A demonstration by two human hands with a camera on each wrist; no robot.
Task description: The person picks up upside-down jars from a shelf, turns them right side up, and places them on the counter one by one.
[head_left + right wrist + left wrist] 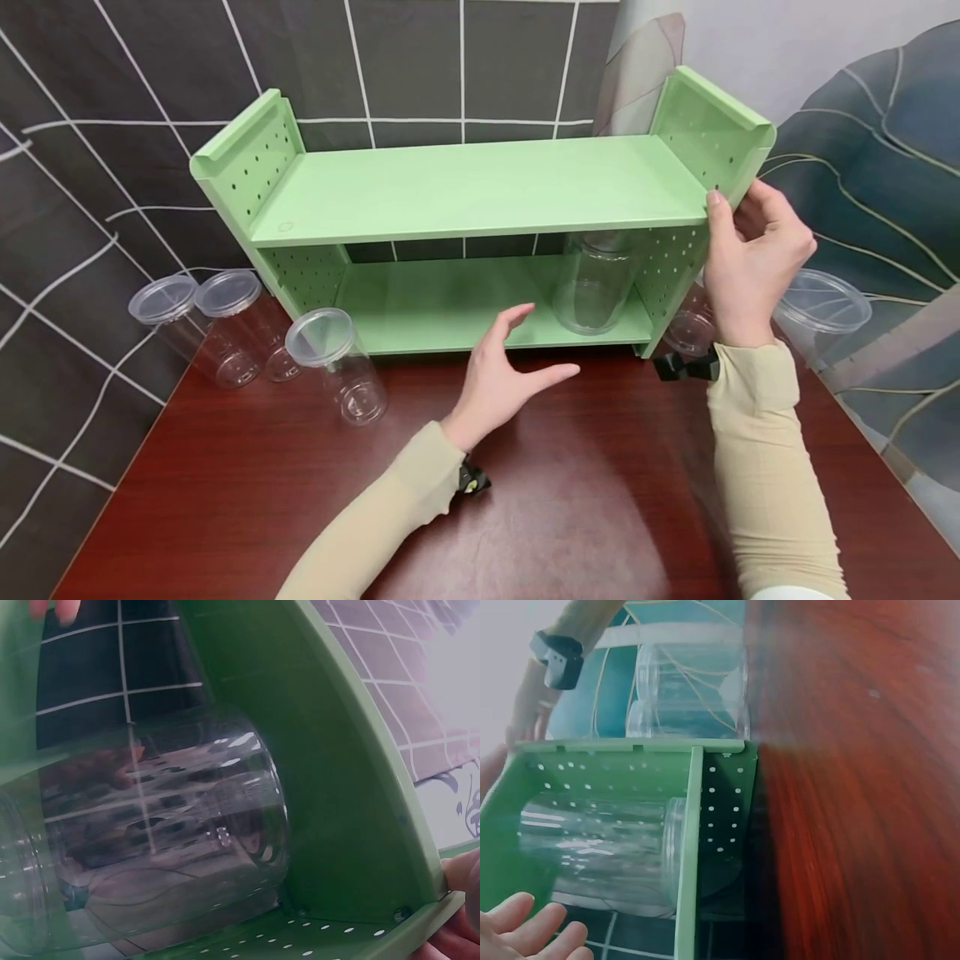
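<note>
A light green two-tier shelf (pixel 480 187) with perforated side panels stands on the table. My right hand (pixel 753 254) grips its right panel near the upper board's front corner, thumb in front and fingers behind the panel's outer edge. On the lower tier, at the right end, stands a clear plastic jar (pixel 595 287), which also fills much of the right wrist view. My left hand (pixel 498 379) hovers before the lower tier, left of that jar, thumb and fingers spread apart and holding nothing. Its fingertips (pixel 544 930) appear near the jar in the left wrist view.
Left of the shelf stand three clear lidded jars, the nearest jar (pixel 337 367) closest to the front. More clear jars, including a lidded jar (pixel 821 312), stand on the right behind my right arm. The reddish-brown table (pixel 247 500) meets a dark grid-patterned wall (pixel 420 67).
</note>
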